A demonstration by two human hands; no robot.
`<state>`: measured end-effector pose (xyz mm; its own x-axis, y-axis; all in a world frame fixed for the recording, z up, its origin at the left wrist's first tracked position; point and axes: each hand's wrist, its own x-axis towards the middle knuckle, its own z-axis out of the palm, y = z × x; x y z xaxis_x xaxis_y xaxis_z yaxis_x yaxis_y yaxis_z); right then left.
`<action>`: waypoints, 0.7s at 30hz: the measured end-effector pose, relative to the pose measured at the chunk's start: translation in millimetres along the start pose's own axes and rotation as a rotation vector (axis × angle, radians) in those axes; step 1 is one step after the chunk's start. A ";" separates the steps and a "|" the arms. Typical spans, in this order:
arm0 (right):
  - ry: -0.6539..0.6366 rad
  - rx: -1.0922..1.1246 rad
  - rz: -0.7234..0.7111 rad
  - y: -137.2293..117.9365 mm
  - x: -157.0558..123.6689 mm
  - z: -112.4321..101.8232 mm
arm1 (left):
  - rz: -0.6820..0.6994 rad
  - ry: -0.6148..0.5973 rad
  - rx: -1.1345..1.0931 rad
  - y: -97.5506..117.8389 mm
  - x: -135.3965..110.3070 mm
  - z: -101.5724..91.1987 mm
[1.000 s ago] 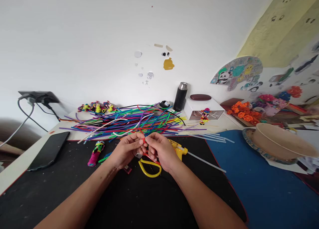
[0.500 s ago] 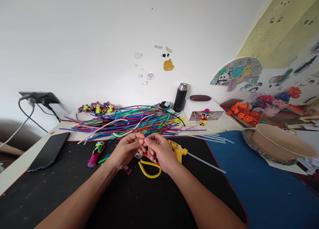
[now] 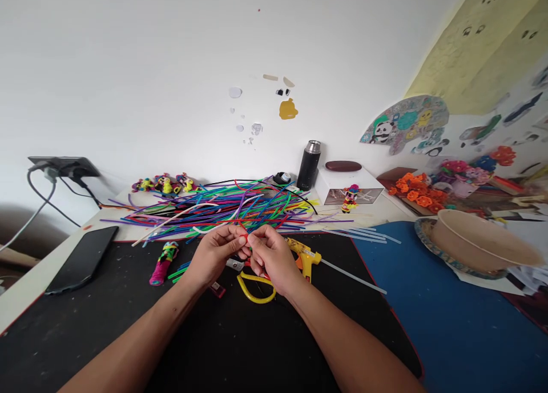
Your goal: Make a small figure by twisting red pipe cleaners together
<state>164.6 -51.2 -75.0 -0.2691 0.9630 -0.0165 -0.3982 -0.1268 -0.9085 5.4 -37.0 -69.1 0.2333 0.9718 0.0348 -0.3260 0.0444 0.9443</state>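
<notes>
Both hands meet at the middle, pinching a small red pipe cleaner [image 3: 245,238] between thumbs and fingers; most of it is hidden. My left hand [image 3: 216,253] is closed on its left side, and my right hand [image 3: 273,259] is closed on it from the right. Beneath them lies a yellow loop-shaped handle [image 3: 257,299], its other end covered by my fingers. A yellow glue gun [image 3: 306,257] with a clear glue stick rests just right of my right hand. Left of my left hand lies a pink and green pipe-cleaner figure [image 3: 163,263].
A heap of coloured pipe cleaners [image 3: 205,207] spreads behind the hands. A phone [image 3: 83,260] lies at left. Along the back stand a black flask [image 3: 309,166], a white box [image 3: 353,182] and small figures [image 3: 165,183]. A bowl [image 3: 483,242] sits at right on a blue mat [image 3: 445,302].
The view has shifted very slightly. Both hands stay together on the red pipe cleaner, with only small finger movement.
</notes>
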 end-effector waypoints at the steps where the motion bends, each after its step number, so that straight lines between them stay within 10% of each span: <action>1: -0.003 0.005 0.001 0.4 0.2 -0.3 | 0.013 -0.006 0.016 0.0 0.1 -0.6; 21: 0.117 -0.131 -0.013 5.5 5.4 -2.0 | -0.020 0.007 0.077 -9.5 1.7 -1.2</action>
<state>162.7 -46.3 -81.0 -0.1576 0.9864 -0.0458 -0.2811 -0.0893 -0.9555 7.9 -35.4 -78.4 0.2328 0.9724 0.0138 -0.2496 0.0460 0.9673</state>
